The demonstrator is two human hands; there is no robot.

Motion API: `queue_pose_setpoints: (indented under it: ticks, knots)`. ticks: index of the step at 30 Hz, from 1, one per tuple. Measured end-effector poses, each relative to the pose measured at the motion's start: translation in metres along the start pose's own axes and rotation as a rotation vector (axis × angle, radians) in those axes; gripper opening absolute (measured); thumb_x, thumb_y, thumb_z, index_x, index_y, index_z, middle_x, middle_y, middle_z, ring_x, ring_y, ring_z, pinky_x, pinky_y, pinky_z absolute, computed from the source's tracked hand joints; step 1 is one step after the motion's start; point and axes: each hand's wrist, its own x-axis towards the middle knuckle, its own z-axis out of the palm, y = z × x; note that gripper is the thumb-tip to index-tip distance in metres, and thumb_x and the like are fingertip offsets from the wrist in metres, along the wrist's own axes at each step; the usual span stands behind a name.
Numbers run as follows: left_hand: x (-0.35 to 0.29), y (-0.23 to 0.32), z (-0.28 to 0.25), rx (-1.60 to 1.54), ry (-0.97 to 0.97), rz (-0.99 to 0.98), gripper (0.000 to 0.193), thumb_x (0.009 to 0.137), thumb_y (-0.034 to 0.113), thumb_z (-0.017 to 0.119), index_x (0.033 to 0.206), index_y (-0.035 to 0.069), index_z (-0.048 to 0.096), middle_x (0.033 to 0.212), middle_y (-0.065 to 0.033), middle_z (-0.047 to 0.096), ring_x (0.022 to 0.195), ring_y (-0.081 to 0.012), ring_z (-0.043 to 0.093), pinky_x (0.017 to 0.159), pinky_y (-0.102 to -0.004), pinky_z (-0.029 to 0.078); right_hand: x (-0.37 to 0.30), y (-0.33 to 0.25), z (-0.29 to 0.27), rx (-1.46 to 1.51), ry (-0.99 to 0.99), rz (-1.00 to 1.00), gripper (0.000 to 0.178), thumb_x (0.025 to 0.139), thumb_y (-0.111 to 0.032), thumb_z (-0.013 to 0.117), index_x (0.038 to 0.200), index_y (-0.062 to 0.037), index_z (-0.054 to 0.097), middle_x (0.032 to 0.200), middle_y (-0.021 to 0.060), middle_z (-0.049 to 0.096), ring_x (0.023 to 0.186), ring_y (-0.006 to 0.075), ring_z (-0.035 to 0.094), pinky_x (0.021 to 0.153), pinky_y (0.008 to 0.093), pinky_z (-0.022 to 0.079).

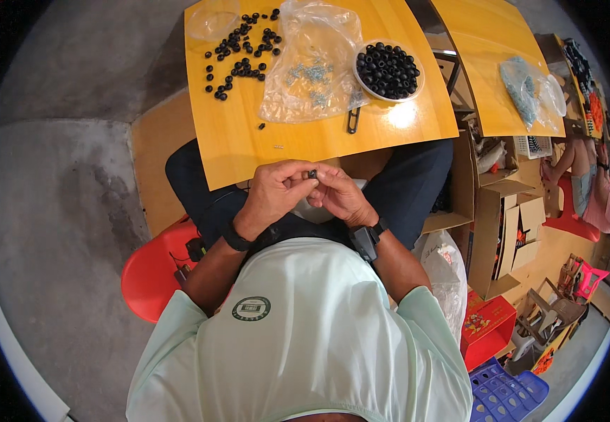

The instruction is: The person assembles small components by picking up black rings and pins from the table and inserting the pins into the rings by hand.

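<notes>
My left hand (pixel 271 191) and right hand (pixel 340 197) meet over my lap, just past the edge of the yellow surface (pixel 248 141). Both grips pinch one small black ring (pixel 312 173) together. More black rings fill a white bowl (pixel 388 70).

Both forearms come up from the lower edge and bend inward, each wrist wearing a dark band. The left hand (pixel 274 191) and right hand (pixel 341 195) meet in front of the chest, knuckles up, fingertips (pixel 303 174) curled together and pinched, thumbs tucked close.
</notes>
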Motion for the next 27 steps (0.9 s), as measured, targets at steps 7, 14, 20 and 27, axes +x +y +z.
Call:
queue_pose_setpoints:
  ticks: [7,14,20,27]
  knots:
    - [0.004,0.0,-0.008,-0.046,0.001,-0.092,0.018,0.083,0.002,0.073,0.101,-0.001,0.071,0.071,0.0041,0.058,0.061,-0.0017,0.05,0.054,-0.0189,0.041,0.0,-0.001,0.0,0.034,0.03,0.007,0.03,0.098,-0.032,0.06,0.107,-0.0032,0.061,0.087,-0.0011,0.054,0.071,0.0066,0.045,0.061,0.0212,0.04]
    - [0.042,-0.049,-0.067,0.525,0.347,-0.018,0.018,0.08,0.011,0.074,0.094,0.001,0.07,0.078,-0.0079,0.065,0.065,-0.0177,0.064,0.06,-0.0306,0.05,0.002,-0.009,-0.016,0.122,0.004,-0.058,0.022,0.098,-0.027,0.059,0.099,-0.0059,0.057,0.085,-0.0011,0.046,0.074,0.008,0.043,0.061,0.0224,0.039]
    - [0.057,-0.068,-0.06,0.628,0.308,0.007,0.015,0.079,0.011,0.073,0.09,0.001,0.07,0.083,-0.0106,0.064,0.075,-0.0248,0.066,0.068,-0.0336,0.052,0.002,-0.01,-0.017,0.118,0.016,-0.074,0.022,0.098,-0.028,0.06,0.099,-0.0059,0.056,0.084,-0.001,0.046,0.075,0.0084,0.044,0.061,0.0228,0.038]
    - [0.044,-0.064,-0.059,0.317,0.312,0.007,0.011,0.083,0.006,0.071,0.091,-0.001,0.07,0.077,-0.0068,0.065,0.068,-0.0153,0.066,0.061,-0.0268,0.05,0.002,-0.007,-0.02,0.112,0.043,-0.076,0.026,0.096,-0.028,0.061,0.102,-0.0034,0.058,0.087,0.0003,0.046,0.074,0.0095,0.042,0.06,0.0224,0.037]
